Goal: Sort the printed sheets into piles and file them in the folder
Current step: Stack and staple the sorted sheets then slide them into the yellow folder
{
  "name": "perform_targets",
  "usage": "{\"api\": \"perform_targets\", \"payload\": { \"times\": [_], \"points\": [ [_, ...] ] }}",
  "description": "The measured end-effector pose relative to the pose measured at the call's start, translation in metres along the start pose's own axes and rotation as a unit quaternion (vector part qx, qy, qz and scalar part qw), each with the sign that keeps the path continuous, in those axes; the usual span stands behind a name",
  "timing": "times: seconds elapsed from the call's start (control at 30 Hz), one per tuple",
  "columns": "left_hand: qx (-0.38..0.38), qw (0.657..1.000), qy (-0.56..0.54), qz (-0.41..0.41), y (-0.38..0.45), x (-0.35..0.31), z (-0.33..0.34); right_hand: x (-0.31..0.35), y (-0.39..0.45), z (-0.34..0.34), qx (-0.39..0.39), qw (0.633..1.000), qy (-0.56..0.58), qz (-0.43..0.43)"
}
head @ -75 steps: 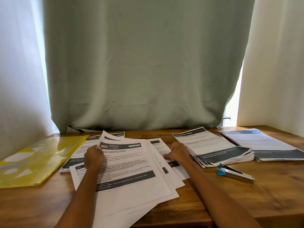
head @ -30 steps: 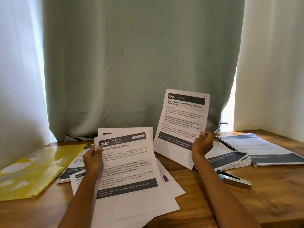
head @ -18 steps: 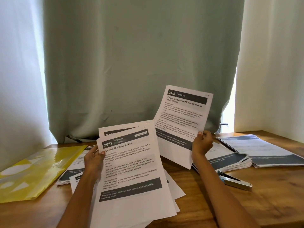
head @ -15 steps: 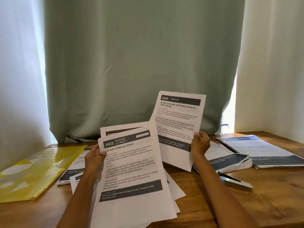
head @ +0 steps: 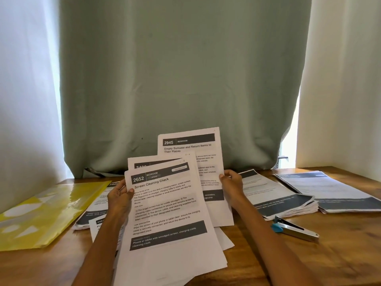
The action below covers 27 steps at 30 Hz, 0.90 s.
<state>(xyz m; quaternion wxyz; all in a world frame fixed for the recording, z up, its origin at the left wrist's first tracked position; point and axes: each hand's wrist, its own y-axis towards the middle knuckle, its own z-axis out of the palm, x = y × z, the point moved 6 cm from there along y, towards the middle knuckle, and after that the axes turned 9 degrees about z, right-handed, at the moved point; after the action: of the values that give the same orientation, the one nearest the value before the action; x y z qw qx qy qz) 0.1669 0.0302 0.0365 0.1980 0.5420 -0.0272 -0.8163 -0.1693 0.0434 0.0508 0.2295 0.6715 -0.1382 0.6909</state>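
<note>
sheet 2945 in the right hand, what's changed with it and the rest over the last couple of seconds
The right hand took sheet 2945 off the table, raised it, then brought it down and leftward behind the stack that the left hand lifted and holds. The yellow folder, the two right-hand piles and the stapler stayed put.

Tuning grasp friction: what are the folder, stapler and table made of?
Folder: likely glossy yellow plastic; it shows bright window glare. Stapler: brushed-looking metal body, blue end probably plastic. Table: wood or wood veneer, visible grain, low sheen.
</note>
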Motion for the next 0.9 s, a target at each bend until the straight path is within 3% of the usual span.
{"api": "perform_targets", "payload": {
  "times": [0.47,0.6,0.77,0.9],
  "points": [
    [-0.005,0.999,0.047,0.004,-0.001,0.004,0.002,0.0,-0.023,0.029,0.086,0.995,-0.041,0.023],
    [-0.028,0.996,0.081,-0.011,0.0,0.01,0.001,-0.003,-0.039,0.048,0.159,0.979,-0.125,0.029],
    [-0.039,0.99,0.134,-0.007,0.0,0.014,-0.001,-0.004,-0.052,0.057,0.278,0.954,-0.098,0.062],
    [-0.013,0.99,0.116,-0.077,-0.002,0.018,0.004,-0.005,-0.054,0.06,0.282,0.95,-0.121,0.047]
  ]
}}
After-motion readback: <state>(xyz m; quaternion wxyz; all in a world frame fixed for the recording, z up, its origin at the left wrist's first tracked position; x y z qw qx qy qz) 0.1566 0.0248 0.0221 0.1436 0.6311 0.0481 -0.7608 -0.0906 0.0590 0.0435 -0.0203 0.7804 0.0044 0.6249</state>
